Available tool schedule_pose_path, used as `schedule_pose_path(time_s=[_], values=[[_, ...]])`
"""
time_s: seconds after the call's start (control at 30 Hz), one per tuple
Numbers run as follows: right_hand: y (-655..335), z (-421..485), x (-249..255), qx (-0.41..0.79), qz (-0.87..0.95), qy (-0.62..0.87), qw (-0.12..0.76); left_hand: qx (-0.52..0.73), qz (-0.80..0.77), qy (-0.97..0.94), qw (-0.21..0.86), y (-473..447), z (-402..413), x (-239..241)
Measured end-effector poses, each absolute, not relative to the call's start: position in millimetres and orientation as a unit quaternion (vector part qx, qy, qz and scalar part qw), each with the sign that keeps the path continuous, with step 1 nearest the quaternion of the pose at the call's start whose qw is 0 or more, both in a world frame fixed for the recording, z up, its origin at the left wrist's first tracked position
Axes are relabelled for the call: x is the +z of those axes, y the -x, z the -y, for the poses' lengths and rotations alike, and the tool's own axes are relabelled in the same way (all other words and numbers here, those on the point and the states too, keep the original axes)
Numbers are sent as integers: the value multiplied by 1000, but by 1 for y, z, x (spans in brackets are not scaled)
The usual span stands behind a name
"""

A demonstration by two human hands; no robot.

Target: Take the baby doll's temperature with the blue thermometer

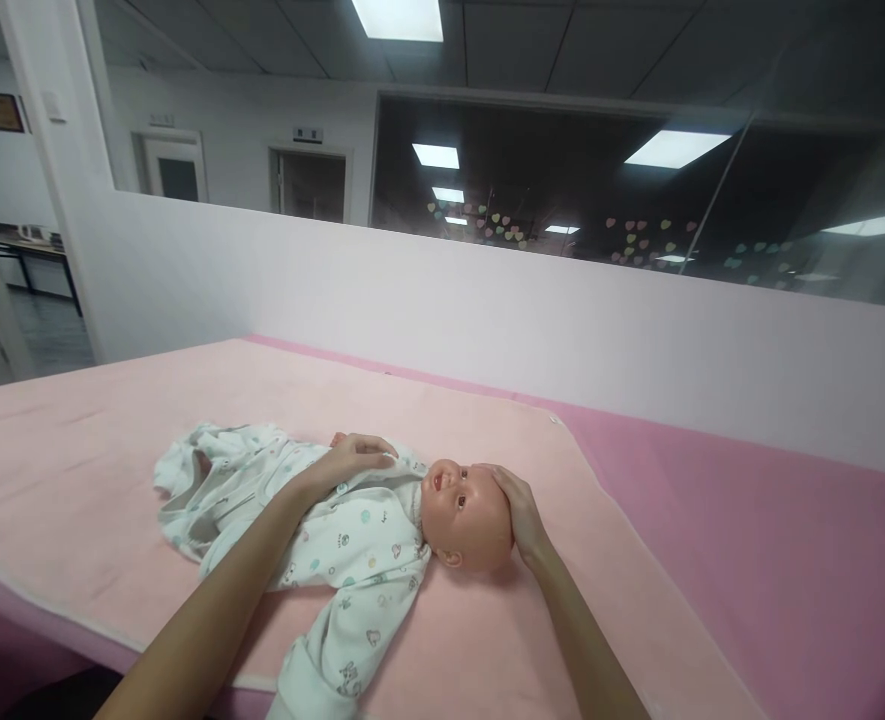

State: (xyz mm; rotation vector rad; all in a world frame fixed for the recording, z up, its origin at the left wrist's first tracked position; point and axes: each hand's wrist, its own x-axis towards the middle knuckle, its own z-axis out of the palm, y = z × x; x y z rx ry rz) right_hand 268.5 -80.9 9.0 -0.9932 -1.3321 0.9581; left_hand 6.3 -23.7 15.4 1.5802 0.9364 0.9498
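Note:
A baby doll (479, 515) lies on its back on a pale pink mat, its bald head to the right. White patterned baby clothes (352, 540) cover its body, and one sleeve (359, 640) stretches toward me over the near edge. My left hand (356, 460) rests on the doll's chest, fingers extended over the front of the garment. At the top of the doll's head, my right hand (518, 505) lies curved against the scalp with its fingers stretched out. The garment's leg end (202, 480) is bunched at the left. One small doll hand shows behind my left hand.
The pink mat (112, 430) lies over a darker pink surface (772, 530) that shows at the right. A low white wall (487, 310) with glass above runs along the back. Through an opening at the left stands a desk (29, 245).

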Motion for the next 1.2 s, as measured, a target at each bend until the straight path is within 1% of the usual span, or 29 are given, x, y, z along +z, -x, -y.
schedule_pose_path(time_s=[0.1, 0.27, 0.4, 0.47, 0.57, 0.63, 0.67, 0.77, 0.83, 0.9, 1.0, 1.1, 1.2], values=[[-268, 81, 9, 397, 561, 428, 587, 447, -401, -577, 554, -3, 20, 14], [-268, 79, 7, 386, 547, 437, 601, 475, -383, -569, 552, -1, 18, 13], [-271, 79, 7, 367, 554, 444, 601, 478, -368, -549, 579, 0, 18, 12], [-271, 83, 11, 326, 569, 452, 605, 482, -360, -541, 589, 0, 18, 12], [-260, 97, 25, 221, 619, 466, 593, 486, -351, -526, 602, 0, 17, 11], [-244, 108, 37, 137, 693, 465, 533, 488, -347, -512, 616, 0, 17, 11], [-233, 112, 43, 90, 745, 458, 476, 488, -344, -506, 622, 0, 17, 10], [-198, 110, 57, -46, 860, 432, 268, 489, -328, -497, 638, -1, 18, 10], [-178, 98, 61, -106, 872, 455, 149, 493, -309, -493, 647, -2, 20, 11], [-164, 82, 60, -134, 854, 497, 76, 495, -297, -489, 654, -2, 20, 10], [-151, 62, 56, -139, 832, 536, 49, 490, -294, -483, 664, -3, 17, 9], [-148, 59, 56, -134, 828, 542, 50, 487, -299, -491, 657, -3, 14, 7], [-154, 69, 68, -116, 832, 540, 61, 491, -319, -522, 620, -2, 17, 8]])
